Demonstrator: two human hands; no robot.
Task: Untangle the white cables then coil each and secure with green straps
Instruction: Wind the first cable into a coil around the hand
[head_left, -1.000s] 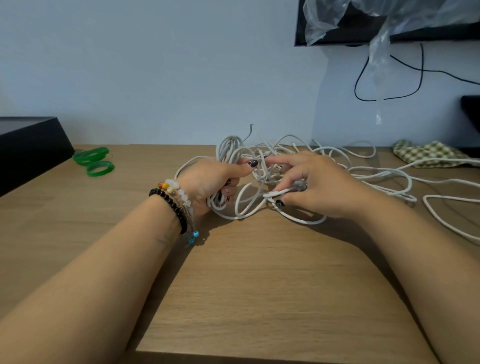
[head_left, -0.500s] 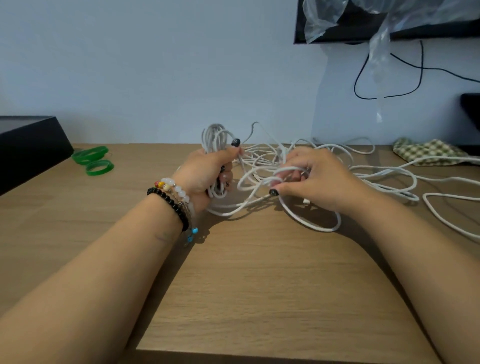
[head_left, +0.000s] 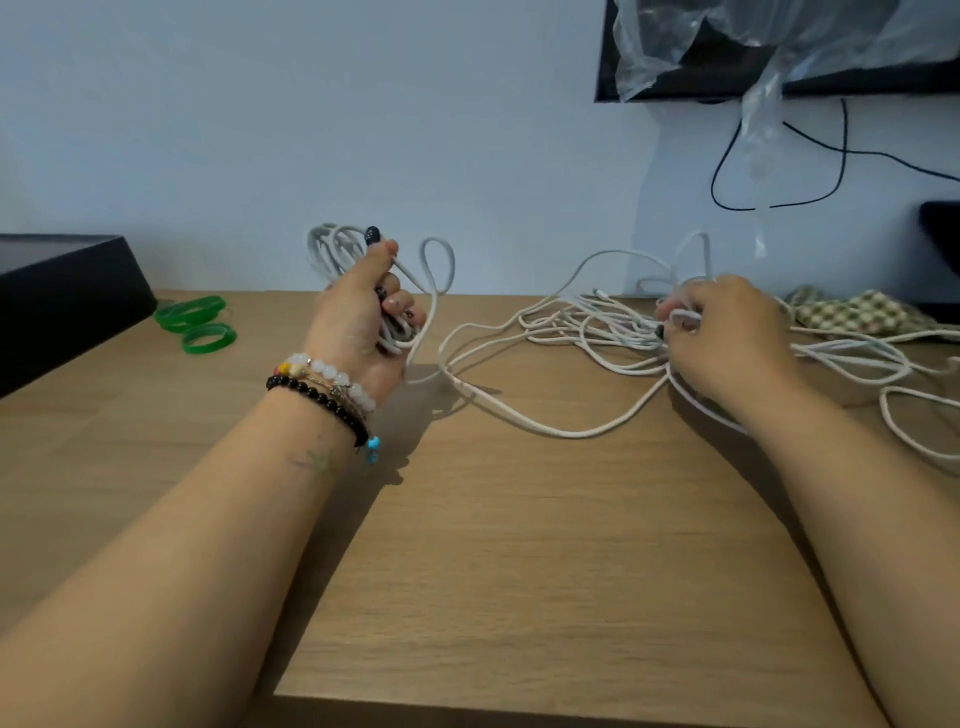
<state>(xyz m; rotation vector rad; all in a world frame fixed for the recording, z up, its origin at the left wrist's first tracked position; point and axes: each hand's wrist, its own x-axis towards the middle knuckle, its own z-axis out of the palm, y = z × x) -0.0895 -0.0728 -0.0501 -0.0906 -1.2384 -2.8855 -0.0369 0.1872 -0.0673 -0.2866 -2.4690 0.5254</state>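
Both forearms reach forward over the table, bare, well apart. The left hand (head_left: 358, 317) is raised, thumb pointing up, fingers curled round a bundle of cable (head_left: 332, 249) whose loops stick out above the thumb and below the curled fingers. Beaded bracelets (head_left: 327, 384) circle the left wrist. The right hand (head_left: 727, 338) sits lower, back of the hand up, knuckles bent, fingertips (head_left: 675, 317) pinching a cable strand just ahead of the thumb. Nails on both hands are dark.
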